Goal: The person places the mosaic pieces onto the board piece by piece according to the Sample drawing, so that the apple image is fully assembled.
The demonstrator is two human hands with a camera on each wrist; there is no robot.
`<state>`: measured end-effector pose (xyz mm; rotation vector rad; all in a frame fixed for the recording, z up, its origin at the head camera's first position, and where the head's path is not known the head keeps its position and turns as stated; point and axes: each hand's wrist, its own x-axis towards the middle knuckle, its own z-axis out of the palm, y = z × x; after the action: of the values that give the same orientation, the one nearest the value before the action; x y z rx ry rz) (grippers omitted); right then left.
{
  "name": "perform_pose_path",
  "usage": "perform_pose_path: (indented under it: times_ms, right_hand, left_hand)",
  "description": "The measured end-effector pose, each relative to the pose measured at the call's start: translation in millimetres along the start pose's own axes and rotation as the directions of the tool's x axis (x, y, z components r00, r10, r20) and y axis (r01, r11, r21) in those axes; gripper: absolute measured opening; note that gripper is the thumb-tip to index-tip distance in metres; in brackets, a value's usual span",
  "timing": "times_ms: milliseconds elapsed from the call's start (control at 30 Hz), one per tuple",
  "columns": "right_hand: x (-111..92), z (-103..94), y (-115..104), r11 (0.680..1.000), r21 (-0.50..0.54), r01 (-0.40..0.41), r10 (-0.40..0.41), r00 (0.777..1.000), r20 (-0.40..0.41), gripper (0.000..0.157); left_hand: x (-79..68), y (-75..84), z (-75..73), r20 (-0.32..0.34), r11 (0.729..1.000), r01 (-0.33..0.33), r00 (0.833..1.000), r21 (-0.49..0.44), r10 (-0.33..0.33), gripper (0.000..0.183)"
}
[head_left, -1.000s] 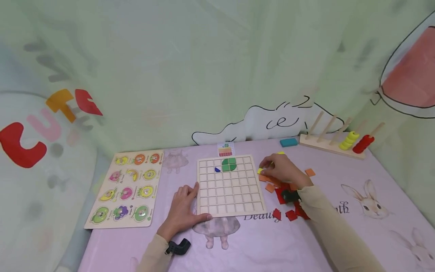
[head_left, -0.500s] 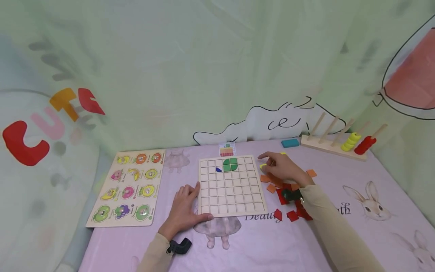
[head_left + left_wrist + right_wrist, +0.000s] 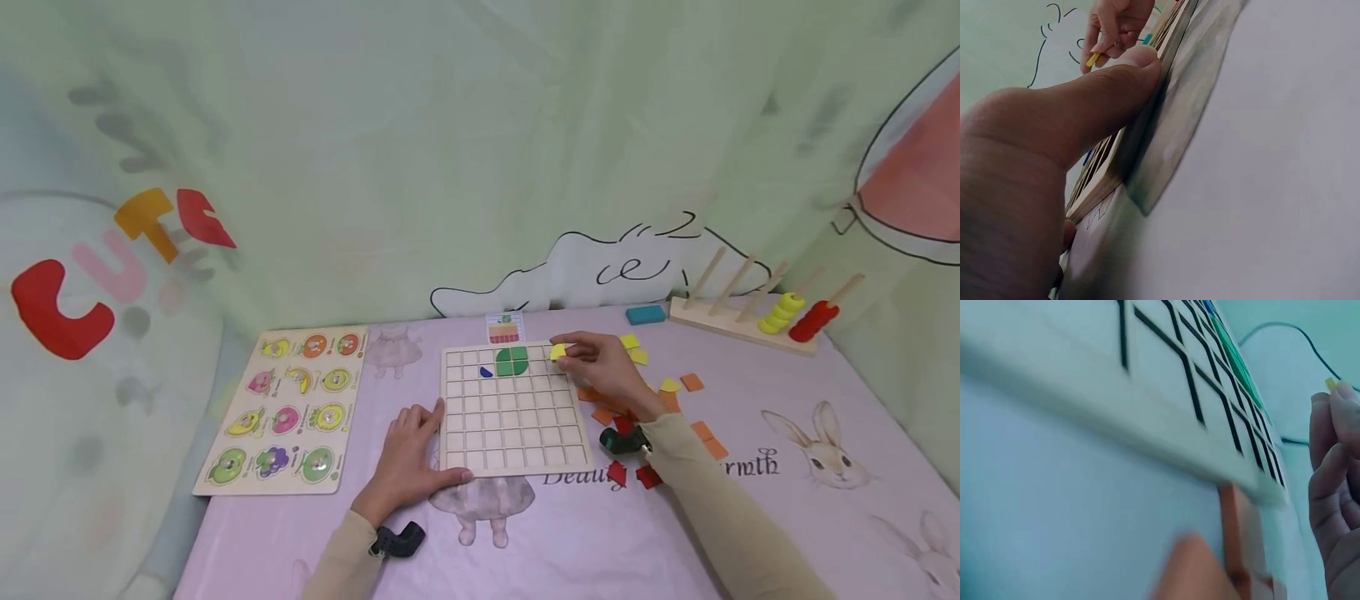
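Observation:
My left hand (image 3: 408, 457) rests at the near left corner of the wooden grid board (image 3: 517, 433), its forefinger at the left side and its straight thumb (image 3: 1100, 94) along the front edge. My right hand (image 3: 609, 365) pinches a small yellow tile (image 3: 558, 352) between thumb and forefinger, over the board's far right corner. That yellow tile shows edge-on at the fingertips in the right wrist view. Several green tiles (image 3: 512, 362) form a leaf shape in the grid's back rows. Left of them lies a small dark blue tile (image 3: 486, 372).
Loose orange tiles (image 3: 692, 382), red tiles (image 3: 648, 477) and yellow tiles (image 3: 638, 357) lie around my right forearm. A pattern card (image 3: 505, 328) stands behind the board. Further out are a fruit puzzle (image 3: 281, 417), a teal block (image 3: 646, 315) and a peg stand (image 3: 738, 327) with rings.
My right hand has moved left from the loose tiles to the board's far right corner, carrying a yellow tile. The left hand stays at the board's near left corner.

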<state>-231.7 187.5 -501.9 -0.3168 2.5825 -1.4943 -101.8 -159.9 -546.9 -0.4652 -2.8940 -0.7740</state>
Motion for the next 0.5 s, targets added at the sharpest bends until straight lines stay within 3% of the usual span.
perform_pose_path:
  times_ms: [333, 500]
  right_hand:
    - [12.1, 40.0, -22.5, 0.996, -0.011, 0.084, -0.084, 0.996, 0.018, 0.034]
    - [20.1, 63.7, -35.4, 0.981, -0.041, 0.189, -0.187, 0.981, 0.046, 0.03]
  left_hand:
    - [1.0, -2.1, 1.8, 0.016, 1.0, 0.008, 1.0, -0.005, -0.008, 0.12]
    - [1.0, -3.4, 2.4, 0.035, 1.0, 0.022, 0.999, -0.01, -0.022, 0.12]
